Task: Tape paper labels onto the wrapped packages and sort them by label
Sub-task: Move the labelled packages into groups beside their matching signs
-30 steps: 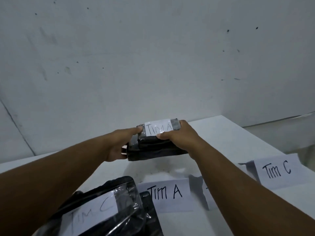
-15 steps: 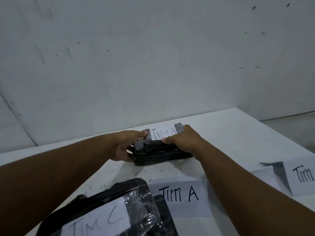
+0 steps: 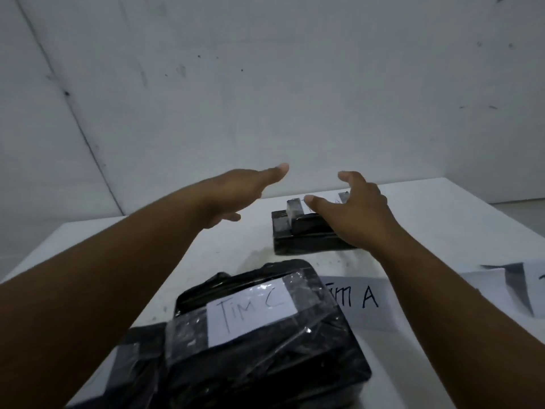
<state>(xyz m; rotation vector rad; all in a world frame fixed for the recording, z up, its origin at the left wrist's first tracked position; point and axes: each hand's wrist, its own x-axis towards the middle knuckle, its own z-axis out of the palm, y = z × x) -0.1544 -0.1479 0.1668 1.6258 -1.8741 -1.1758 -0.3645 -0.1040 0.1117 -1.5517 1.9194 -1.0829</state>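
A small black wrapped package (image 3: 306, 237) lies on the white table (image 3: 442, 231) at the far side, behind the paper sign "TIM A" (image 3: 362, 299). Its taped label is mostly hidden by my right hand (image 3: 354, 211), which hovers over it with fingers spread. My left hand (image 3: 239, 193) is lifted to the package's left, open and holding nothing. Close to me sits a larger black package (image 3: 265, 349) with a taped paper label reading "TIM C" (image 3: 250, 311).
Another folded paper sign (image 3: 507, 287) stands at the right edge of view, its writing cut off. More black wrapped material (image 3: 132, 364) lies to the left of the near package. A grey-white wall rises just behind the table's far edge.
Both hands have let go of the small "TIM A" package, which now rests on the table. The hands lifted off it and opened. The camera tilted down and shifted left.
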